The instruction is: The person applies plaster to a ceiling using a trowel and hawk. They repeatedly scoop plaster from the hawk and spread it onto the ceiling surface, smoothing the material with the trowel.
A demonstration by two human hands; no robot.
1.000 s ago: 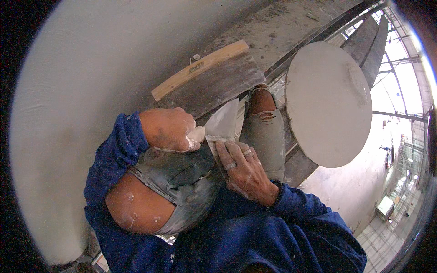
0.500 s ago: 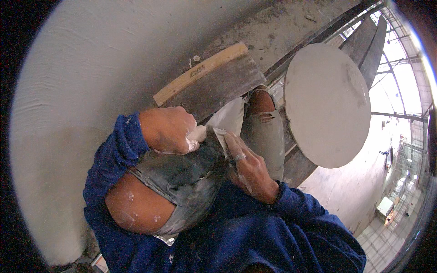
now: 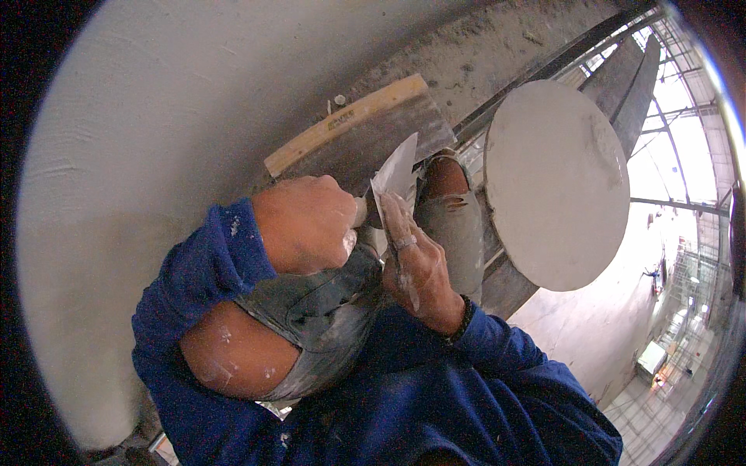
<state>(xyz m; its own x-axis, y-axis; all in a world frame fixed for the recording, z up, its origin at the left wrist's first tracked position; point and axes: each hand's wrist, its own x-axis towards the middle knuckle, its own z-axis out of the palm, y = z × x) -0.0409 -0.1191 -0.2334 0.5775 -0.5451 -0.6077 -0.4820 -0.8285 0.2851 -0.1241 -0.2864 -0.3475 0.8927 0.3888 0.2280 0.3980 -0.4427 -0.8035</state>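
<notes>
Wall: pale, plaster-like surface (image 3: 93, 194), filling the left side of the view.
Ledge: rough, grey, speckled surface (image 3: 435, 54) at the wall's foot.
Garment: blue long-sleeved top (image 3: 435, 404), left cuff flecked white.
Trousers: grey, torn (image 3: 326, 311), pale-smeared, with bare skin at both knees.
Round board: off-white disc (image 3: 556, 186), just beyond the right knee.
Wide blade: dark, smeared plate (image 3: 388, 120) with a wooden strip along its far edge, between the wall and the right knee.
Left hand: curled like a fist (image 3: 311, 225), back upward, whitened near the thumb; whatever it may hold is hidden.
Right hand: fingers nearly straight and close together (image 3: 420, 268), dusted white, touching the pale flat piece; cannot tell whether it grips.
Pale flat piece: thin, pointed, tilted upward (image 3: 396, 167), at the right fingertips, overlapping the wide blade in view.
Bracelet: dark band (image 3: 464, 320) on the right wrist.
Ring: silvery (image 3: 406, 242), on a right finger.
</notes>
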